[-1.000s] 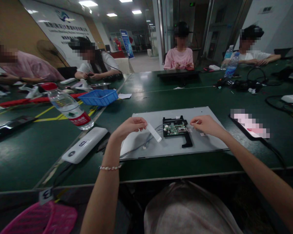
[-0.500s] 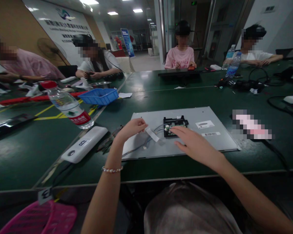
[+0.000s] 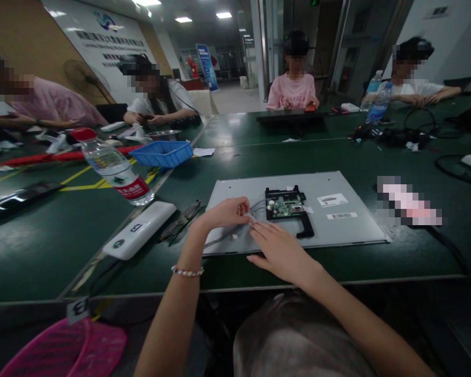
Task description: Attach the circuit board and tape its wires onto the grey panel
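A grey metal-backed panel (image 3: pixel 353 228), which looks like a display, lies on the table under my hands. On it sits a black bracket (image 3: pixel 306 225) with a green circuit board (image 3: pixel 286 208). My left hand (image 3: pixel 228 213) pinches a white strip of tape (image 3: pixel 250 218) above the panel's left half. Thin grey cables (image 3: pixel 224 236) run beneath it, from the board towards the near left edge. My right hand (image 3: pixel 281 252) reaches to the strip's near end, fingers stretched and thumb apart; the fingertips seem to touch the strip. Much of the strip is hidden by the fingers.
Left of the panel are eyeglasses (image 3: pixel 182 222), a white power bank (image 3: pixel 140 230), a water bottle (image 3: pixel 120 175) and a blue tray (image 3: pixel 164 155). A blurred-out device (image 3: pixel 410 203) lies right. A pink basket (image 3: pixel 68 348) stands below the table edge. Several people sit across the table.
My right hand has moved left and nearer, from the circuit board to the white strip, uncovering the board and bracket. My left hand has shifted slightly right, still pinching the strip.
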A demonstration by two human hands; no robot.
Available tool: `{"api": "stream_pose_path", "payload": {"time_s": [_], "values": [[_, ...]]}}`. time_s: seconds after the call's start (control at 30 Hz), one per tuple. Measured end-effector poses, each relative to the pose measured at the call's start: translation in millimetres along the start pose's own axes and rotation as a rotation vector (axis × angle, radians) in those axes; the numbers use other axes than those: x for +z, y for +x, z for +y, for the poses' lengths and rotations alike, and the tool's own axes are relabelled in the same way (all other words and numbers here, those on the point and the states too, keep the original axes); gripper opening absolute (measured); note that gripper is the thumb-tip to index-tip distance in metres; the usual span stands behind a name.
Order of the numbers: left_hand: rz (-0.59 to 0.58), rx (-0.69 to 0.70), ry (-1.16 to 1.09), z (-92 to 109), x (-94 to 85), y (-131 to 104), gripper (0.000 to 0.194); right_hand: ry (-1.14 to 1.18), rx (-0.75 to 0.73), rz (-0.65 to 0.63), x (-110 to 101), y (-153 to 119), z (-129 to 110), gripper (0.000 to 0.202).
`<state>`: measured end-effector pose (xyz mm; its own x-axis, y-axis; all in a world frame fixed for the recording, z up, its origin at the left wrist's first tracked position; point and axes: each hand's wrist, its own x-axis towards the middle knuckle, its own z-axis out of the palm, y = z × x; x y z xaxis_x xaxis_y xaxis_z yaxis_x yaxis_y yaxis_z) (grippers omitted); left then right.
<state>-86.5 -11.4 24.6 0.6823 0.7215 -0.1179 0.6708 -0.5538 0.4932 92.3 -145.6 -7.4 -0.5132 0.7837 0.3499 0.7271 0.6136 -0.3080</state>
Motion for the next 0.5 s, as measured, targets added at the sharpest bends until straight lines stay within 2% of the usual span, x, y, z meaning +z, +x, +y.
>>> {"api": "stream_pose_path", "payload": {"time_s": [0.1,0.2,0.5], "values": [[0.011,-0.034,-0.013,-4.7,2.5,2.0,0.027,0.01,0.019,0.016,8.1,-5.3,-0.4,0.053],[0.013,-0.063,-0.04,-5.3,2.7,3.0,0.026,0.025,0.045,0.032,12.1,-8.8,-1.8,0.047],[0.052,-0.053,-0.002,-7.1,-0.3,3.4,0.02,0.064,0.062,0.088,9.9,-10.7,-3.0,0.037]]}}
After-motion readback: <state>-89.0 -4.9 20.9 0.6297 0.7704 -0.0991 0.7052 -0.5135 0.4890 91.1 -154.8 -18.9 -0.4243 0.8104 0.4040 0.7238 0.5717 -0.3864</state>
